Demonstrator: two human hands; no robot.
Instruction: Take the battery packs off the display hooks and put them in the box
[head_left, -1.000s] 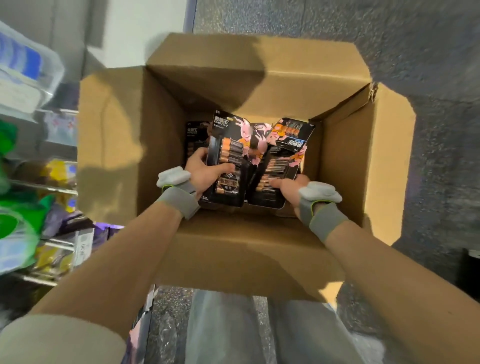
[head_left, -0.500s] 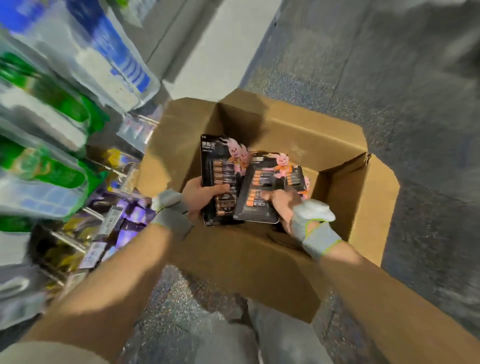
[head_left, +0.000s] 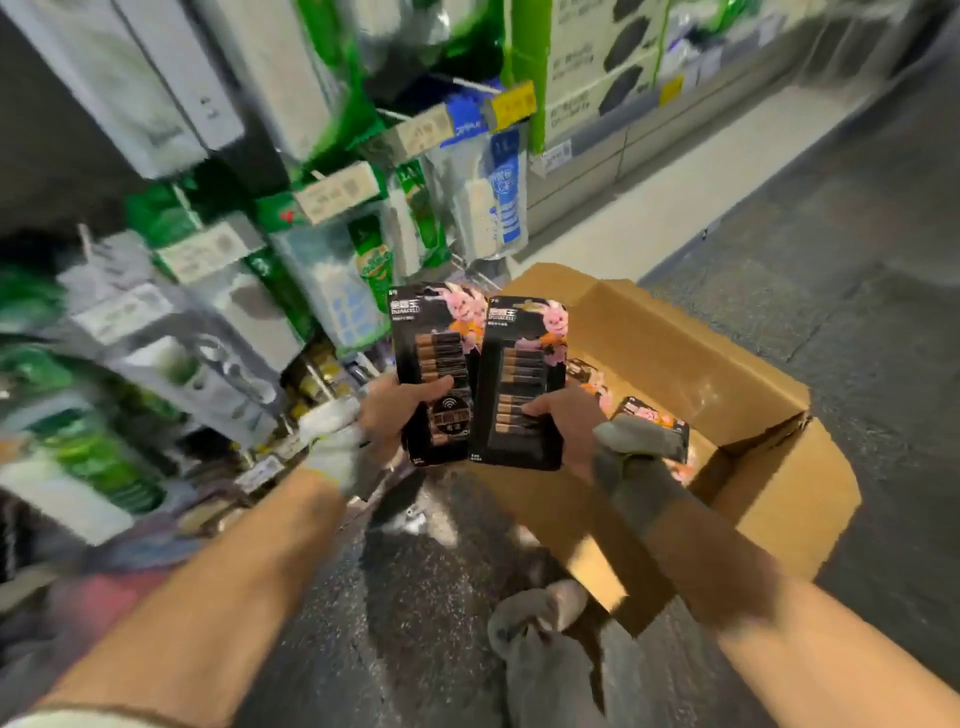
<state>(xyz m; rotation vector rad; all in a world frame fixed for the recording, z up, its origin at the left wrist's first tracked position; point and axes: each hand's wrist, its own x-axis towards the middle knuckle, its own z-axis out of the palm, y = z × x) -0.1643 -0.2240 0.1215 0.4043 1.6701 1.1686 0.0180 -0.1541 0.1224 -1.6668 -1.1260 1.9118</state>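
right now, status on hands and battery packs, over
Left hand grips left pack. Right hand grips right pack. Both upright, not in box; other packs inside. Nothing blocking.

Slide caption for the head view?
The left hand grips one battery pack, the right hand another, upright by the open cardboard box.

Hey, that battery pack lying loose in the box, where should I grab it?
Pinch the battery pack by its upper card edge, reaching down through the open top of the box. It seems to lie face up, flat and thin; its lower part is hidden.
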